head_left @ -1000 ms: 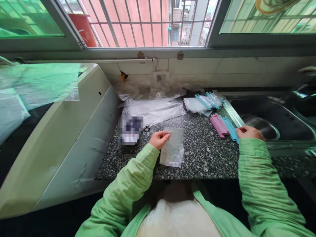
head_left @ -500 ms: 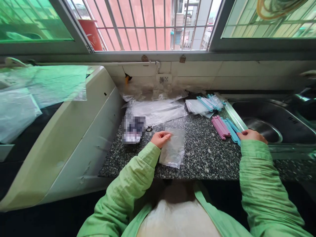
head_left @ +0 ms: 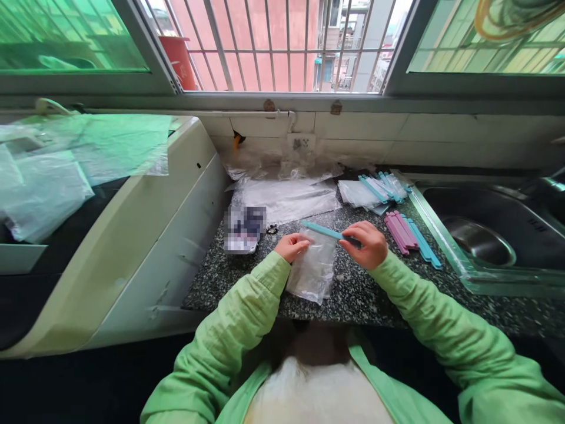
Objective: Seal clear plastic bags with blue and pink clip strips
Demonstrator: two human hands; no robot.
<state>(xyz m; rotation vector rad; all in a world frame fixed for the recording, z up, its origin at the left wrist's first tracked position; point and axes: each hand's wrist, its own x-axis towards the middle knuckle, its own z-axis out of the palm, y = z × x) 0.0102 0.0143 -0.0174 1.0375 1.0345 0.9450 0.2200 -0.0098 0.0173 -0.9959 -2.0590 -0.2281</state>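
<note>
My left hand [head_left: 292,247] pinches the upper left edge of a clear plastic bag [head_left: 312,268] above the speckled counter. Between the thumb and fingers of my right hand [head_left: 365,244] is a light blue bag sealing clip [head_left: 322,229], a long thin strip. Its free end reaches left across the top of the bag; whether it touches the plastic I cannot tell. To the right of my right hand lie pink clips [head_left: 401,233] and more blue clips [head_left: 422,242] in a row. Bags with blue clips on them [head_left: 380,187] lie farther back.
Flat clear plastic bags [head_left: 289,200] cover the back of the counter. A blurred-out object [head_left: 244,231] sits at left, beside a white machine-like cabinet [head_left: 176,235] with plastic sheets on top. A steel sink [head_left: 481,277] is at right, below a barred window.
My right hand has moved left from the clip pile to the bag's top, bringing a blue clip with it. My left hand still holds the bag. The view has shifted slightly.
</note>
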